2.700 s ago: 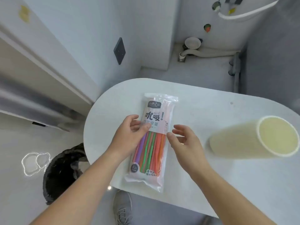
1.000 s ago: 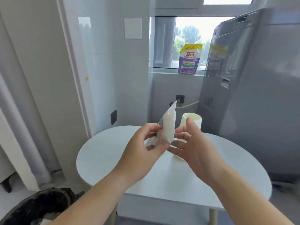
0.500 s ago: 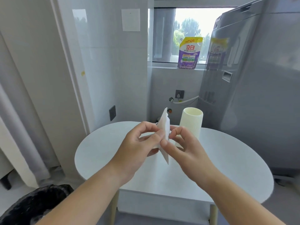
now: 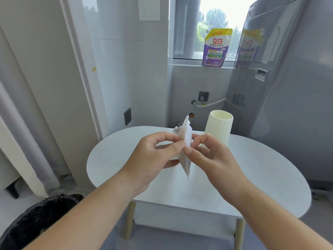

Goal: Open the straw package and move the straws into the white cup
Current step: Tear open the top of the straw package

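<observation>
Since half a second ago, the two pinches have drawn closer together. Left hand (image 4: 153, 159) and right hand (image 4: 212, 159) each pinch the straw package (image 4: 185, 165), seemingly still sealed, in mid-air over the table (image 4: 261, 168). A hard tear could scatter straws. Its long axis runs from below the pinch up and away, with the top toward the white cup (image 4: 219, 129) beyond.

The scene is taken in by one wide-angle view, worn at head height above the forearms. It is aimed forward and slightly down, across the round table (image 4: 261, 177) toward the window (image 4: 216, 18). The left hand (image 4: 153, 156) and right hand (image 4: 212, 159), with the straw package (image 4: 186, 132) pinched between them, are framed close at centre. Straight wall lines are bowed near the edges.
</observation>
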`<control>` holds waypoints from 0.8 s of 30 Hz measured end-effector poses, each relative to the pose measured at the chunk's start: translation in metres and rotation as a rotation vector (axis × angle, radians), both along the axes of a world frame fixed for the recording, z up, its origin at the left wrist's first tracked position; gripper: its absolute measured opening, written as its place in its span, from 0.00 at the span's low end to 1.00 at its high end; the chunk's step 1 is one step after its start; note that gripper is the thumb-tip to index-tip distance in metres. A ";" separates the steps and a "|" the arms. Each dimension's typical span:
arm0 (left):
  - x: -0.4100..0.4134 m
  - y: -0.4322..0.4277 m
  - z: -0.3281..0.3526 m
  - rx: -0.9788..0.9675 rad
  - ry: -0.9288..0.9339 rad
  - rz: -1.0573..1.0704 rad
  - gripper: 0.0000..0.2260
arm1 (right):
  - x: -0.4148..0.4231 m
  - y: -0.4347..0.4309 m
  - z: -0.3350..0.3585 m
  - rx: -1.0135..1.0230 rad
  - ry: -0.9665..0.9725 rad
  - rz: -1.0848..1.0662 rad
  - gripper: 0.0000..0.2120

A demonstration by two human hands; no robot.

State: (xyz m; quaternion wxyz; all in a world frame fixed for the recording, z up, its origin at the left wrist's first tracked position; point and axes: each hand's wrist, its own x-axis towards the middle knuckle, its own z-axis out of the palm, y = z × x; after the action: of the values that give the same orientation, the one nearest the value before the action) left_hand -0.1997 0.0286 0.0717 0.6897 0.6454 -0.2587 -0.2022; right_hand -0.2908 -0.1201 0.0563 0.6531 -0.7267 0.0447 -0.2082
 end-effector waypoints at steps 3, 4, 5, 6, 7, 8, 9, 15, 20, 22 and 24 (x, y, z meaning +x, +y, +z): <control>-0.002 -0.001 -0.001 -0.001 -0.006 0.018 0.06 | -0.001 0.003 0.002 0.000 0.002 -0.019 0.11; -0.002 -0.001 -0.002 -0.002 -0.008 0.024 0.06 | -0.002 0.004 0.002 0.003 0.001 -0.026 0.10; -0.002 -0.001 -0.003 -0.002 -0.012 0.030 0.06 | -0.002 0.005 0.003 0.006 0.000 -0.035 0.10; -0.002 -0.002 -0.004 0.000 -0.018 0.037 0.05 | -0.003 0.006 0.003 0.006 0.000 -0.049 0.10; -0.003 -0.003 -0.005 0.003 -0.024 0.043 0.05 | -0.004 0.007 0.004 0.006 0.001 -0.061 0.10; -0.003 -0.004 -0.006 0.008 -0.030 0.046 0.05 | -0.005 0.007 0.005 0.012 -0.005 -0.064 0.11; -0.004 -0.004 -0.008 0.014 -0.037 0.044 0.05 | -0.005 0.009 0.006 0.025 -0.015 -0.056 0.11; -0.001 -0.006 -0.014 0.036 -0.087 0.042 0.05 | -0.001 0.008 0.001 0.030 -0.030 -0.078 0.11; 0.001 -0.007 -0.018 0.065 -0.117 0.029 0.05 | 0.002 0.004 -0.003 0.008 -0.001 -0.093 0.09; 0.000 -0.008 -0.019 0.071 -0.143 0.041 0.07 | 0.003 0.005 -0.003 -0.006 0.017 -0.085 0.09; -0.002 -0.010 -0.019 0.071 -0.173 0.068 0.09 | 0.004 0.006 -0.004 -0.029 0.030 -0.089 0.10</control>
State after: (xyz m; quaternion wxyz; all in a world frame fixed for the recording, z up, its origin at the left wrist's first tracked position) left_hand -0.2019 0.0188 0.0523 0.6477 0.6931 -0.2879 -0.1310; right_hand -0.2868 -0.1139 0.0525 0.6318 -0.7364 0.0838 -0.2270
